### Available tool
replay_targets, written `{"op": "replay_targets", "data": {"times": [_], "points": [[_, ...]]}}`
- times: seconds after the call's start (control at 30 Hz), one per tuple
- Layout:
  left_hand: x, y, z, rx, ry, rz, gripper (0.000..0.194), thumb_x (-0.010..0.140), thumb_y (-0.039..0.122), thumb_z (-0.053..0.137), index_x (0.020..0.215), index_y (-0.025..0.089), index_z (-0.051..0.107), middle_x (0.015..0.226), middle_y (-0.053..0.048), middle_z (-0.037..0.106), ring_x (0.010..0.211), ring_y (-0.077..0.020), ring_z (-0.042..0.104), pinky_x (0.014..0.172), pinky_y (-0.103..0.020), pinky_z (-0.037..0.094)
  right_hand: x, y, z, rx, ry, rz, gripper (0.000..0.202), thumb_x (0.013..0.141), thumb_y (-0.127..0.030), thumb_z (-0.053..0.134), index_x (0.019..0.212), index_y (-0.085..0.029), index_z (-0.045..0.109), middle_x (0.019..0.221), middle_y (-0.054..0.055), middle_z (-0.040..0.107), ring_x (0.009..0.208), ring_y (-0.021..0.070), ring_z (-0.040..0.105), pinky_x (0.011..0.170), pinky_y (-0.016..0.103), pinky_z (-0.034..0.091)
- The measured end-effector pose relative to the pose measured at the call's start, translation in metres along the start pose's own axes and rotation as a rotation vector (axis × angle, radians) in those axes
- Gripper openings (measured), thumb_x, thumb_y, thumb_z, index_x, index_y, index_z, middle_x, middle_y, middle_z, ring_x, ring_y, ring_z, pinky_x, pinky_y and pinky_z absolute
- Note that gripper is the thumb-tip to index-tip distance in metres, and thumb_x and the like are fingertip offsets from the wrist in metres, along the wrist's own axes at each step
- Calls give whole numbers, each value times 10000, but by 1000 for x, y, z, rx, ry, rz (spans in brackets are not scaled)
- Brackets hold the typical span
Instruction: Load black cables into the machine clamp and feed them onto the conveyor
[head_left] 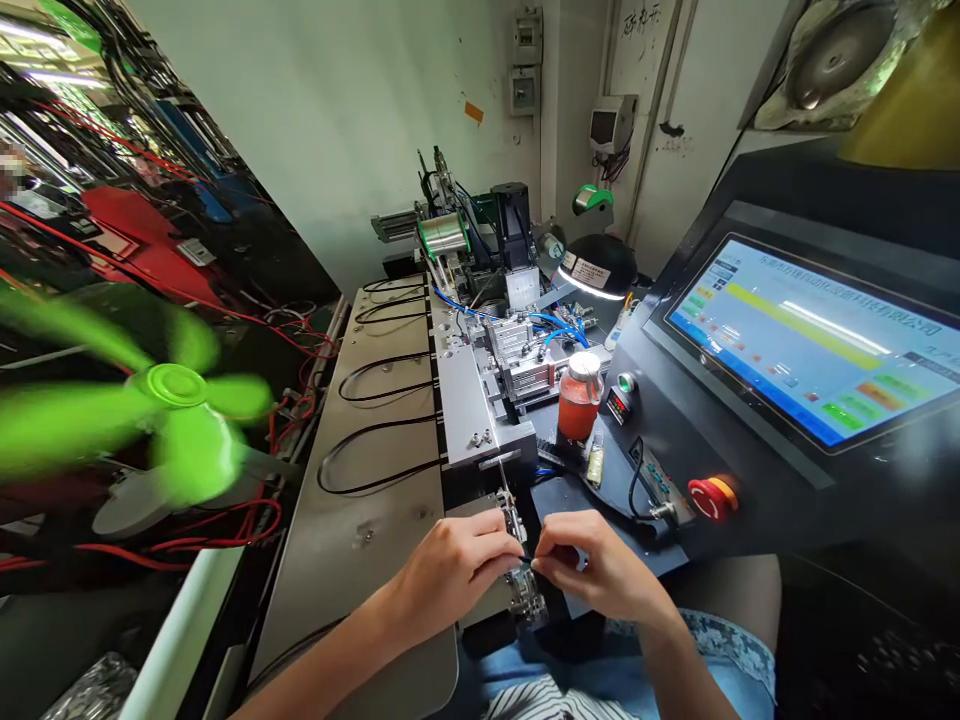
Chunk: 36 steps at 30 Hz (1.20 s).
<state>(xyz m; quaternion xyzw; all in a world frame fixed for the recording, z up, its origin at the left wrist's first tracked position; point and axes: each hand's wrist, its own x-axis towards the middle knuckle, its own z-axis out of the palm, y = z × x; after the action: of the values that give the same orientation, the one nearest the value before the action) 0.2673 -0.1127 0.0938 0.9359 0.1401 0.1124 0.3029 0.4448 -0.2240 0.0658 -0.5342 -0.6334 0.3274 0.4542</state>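
A: What is being handled, and where is it?
B: A thin dark piece (527,560), seemingly a strand; it is held just above the metal fixture (529,600), between the fingertips of two hands; its ends are hidden by the fingers.

A: What stage can be judged?
B: Close positioning by fingertip, it would seem; whether the piece is seated in the fixture cannot be told.

A: And what is called for by so small a spot?
B: A light, even pinch, by judgement, with both wrists kept steady; metal parts are crowded close about the fingertips, so a snag could be caused by a sideways slip.

A: How are the hands held?
B: The left hand (450,565) is brought in from the left, palm down, its thumb and fingers pinched together; the right hand (600,570) is curled, its thumb and forefinger closed toward the same spot; the two are held near each other, with a narrow gap between the fingertips.

A: What is set farther out?
B: Black cable loops (319,472) are laid on the pale plate (337,570) to the left; a red-orange jar (578,405) is placed beyond the right hand; a lit screen (795,340) is mounted farther right.
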Motion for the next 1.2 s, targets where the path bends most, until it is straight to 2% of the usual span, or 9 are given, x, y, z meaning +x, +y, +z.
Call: {"op": "replay_targets", "data": {"times": [0.1,0.2,0.33,0.4,0.47,0.6,0.73,0.93,1.2], "points": [[1,2,5,-264,111,-202,182,902,295,529,844,170,647,698,-1,550,605,-106,523,559,-204,400,5,1,9,33,239,-8,190,894,-217,541,716,-179,595,641,-7,560,581,120,495,529,230,385],[2,7,9,-524,168,-382,255,889,379,534,794,152,601,632,22,505,530,-88,474,496,-189,375,8,3,30,64,477,-117,108,891,-156,536,811,-179,606,724,23,611,656,139,556,592,247,429],[4,12,11,-609,190,-444,284,876,408,532,761,150,569,637,23,503,530,-87,471,499,-190,374,10,7,53,13,642,-209,130,878,-80,512,833,-187,571,704,12,576,631,130,529,576,242,405],[5,10,10,-525,194,-460,269,877,384,525,748,153,573,646,20,509,542,-94,476,516,-199,374,12,11,57,-14,645,-194,148,888,-89,493,787,-186,540,671,1,536,593,123,486,552,242,371],[6,5,8,-371,196,-466,259,879,354,506,734,156,589,661,8,527,578,-111,493,539,-214,366,13,16,56,-29,588,-151,177,904,-118,476,746,-186,515,648,-7,501,566,118,443,537,244,340],[7,-8,4,-150,165,-482,275,887,328,454,738,168,619,723,-17,594,681,-151,541,605,-241,367,12,24,50,-8,501,-4,213,928,-186,467,722,-184,522,638,-13,482,562,116,422,537,242,328],[9,-15,4,-99,143,-545,288,888,332,427,734,174,612,731,-18,624,695,-160,557,646,-252,380,9,30,45,10,514,96,224,926,-227,481,718,-180,549,642,-8,498,569,122,434,541,244,330],[11,-16,5,-47,116,-564,285,882,322,419,738,179,618,739,-16,641,695,-164,566,654,-258,381,7,36,42,6,524,105,230,921,-234,485,708,-176,546,640,-9,497,571,122,436,549,244,332],[13,-13,7,-13,115,-579,269,881,293,424,726,178,612,734,-16,645,690,-161,575,665,-255,392,11,40,46,32,468,117,248,940,-257,451,723,-177,541,643,-12,498,579,120,446,555,238,331]]}}
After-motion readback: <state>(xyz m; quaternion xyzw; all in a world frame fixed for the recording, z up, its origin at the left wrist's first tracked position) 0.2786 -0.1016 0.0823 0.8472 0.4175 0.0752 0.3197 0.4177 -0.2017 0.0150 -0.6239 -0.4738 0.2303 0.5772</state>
